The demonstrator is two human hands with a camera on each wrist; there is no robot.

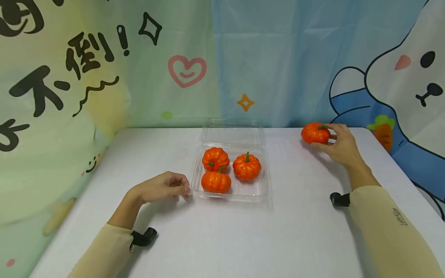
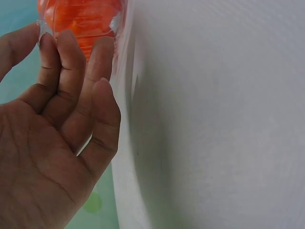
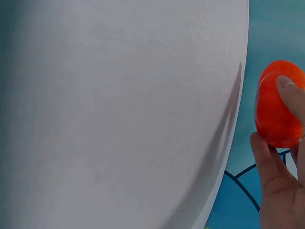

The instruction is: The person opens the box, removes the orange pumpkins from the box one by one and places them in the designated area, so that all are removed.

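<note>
At the far right of the table, my right hand (image 1: 342,144) holds a small orange pumpkin (image 1: 314,133) with a green stem. The right wrist view shows the thumb on one side of that pumpkin (image 3: 279,107) and fingers on the other. My left hand (image 1: 161,188) is at the front left corner of a clear plastic box (image 1: 248,192), thumb and fingertip pinching its rim. Inside the box sit three more pumpkins: one at the back left (image 1: 215,158), one at the front left (image 1: 216,182) and one on the right (image 1: 247,167).
The box's hinged lid (image 1: 233,135) lies open toward the back. A white cloth covers the table (image 1: 222,239), whose back edge meets a printed curtain (image 1: 271,58). Dark wrist-camera mounts stick out from both sleeves.
</note>
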